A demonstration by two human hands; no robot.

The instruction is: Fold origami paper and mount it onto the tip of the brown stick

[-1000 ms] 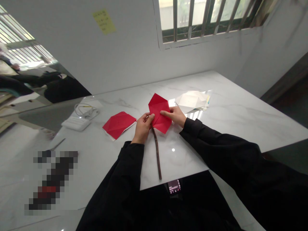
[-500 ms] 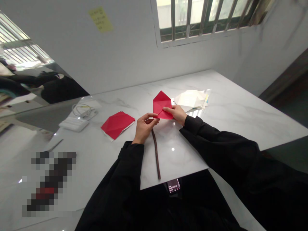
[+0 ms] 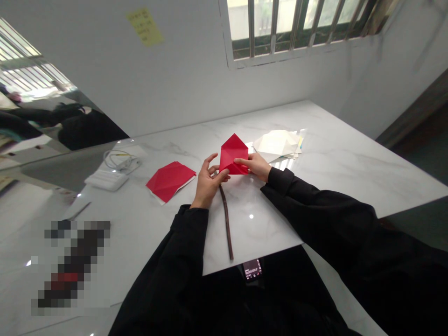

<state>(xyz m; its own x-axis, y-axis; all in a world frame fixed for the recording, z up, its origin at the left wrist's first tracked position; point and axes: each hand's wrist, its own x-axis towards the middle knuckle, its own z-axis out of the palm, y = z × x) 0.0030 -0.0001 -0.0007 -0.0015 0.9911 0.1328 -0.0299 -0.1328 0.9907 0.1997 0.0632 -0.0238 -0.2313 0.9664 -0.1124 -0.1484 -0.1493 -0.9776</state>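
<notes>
A red paper envelope (image 3: 234, 153), its pointed top flap standing up, is held above the table between my two hands. My right hand (image 3: 258, 165) grips its right side, the thumb lying across the front. At the lower left corner, my left hand (image 3: 209, 184) has its thumb on the paper, with the index finger raised off it; fingers behind are partly hidden. Below my left hand a thin brown stick (image 3: 227, 221) lies on the table. To the left rests a stack of red envelopes (image 3: 171, 181), and behind my right hand sits a pile of cream envelopes (image 3: 276, 143).
On the white marbled table (image 3: 336, 163), a white power strip (image 3: 107, 179) with a coiled cable (image 3: 121, 161) lies at the left. A phone-like lit screen (image 3: 252, 269) shows below the front edge. A yellow note (image 3: 145, 26) is on the wall near a barred window (image 3: 290, 28).
My left index finger has lifted away from the envelope's lower edge and the left thumb has moved up onto it. The envelope has shifted slightly left, and the right thumb slid a little left.
</notes>
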